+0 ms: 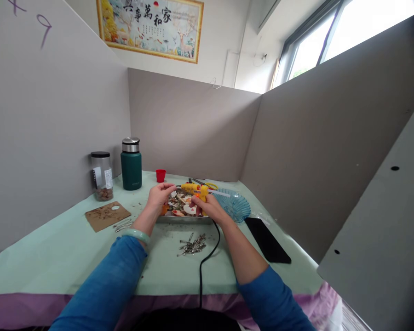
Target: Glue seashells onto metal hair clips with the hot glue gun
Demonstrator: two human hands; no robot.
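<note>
Blue sleeves (106,271) closest, over the wide pale-green tabletop (169,280); metal tray (184,220) of mixed decorative bits sits mid-far, blue dish (238,207) just beside it on the right. Right hand (210,208) has its grip closed round the yellow glue gun (192,187) above the tray, nozzle toward the left hand (158,195), whose fingertips are pinched together, can't tell on what. Progress: tray well stocked, metal clips (195,246) heaped loose on the near side, no finished piece I can make out, so looks like much remains, exact count unclear.
</note>
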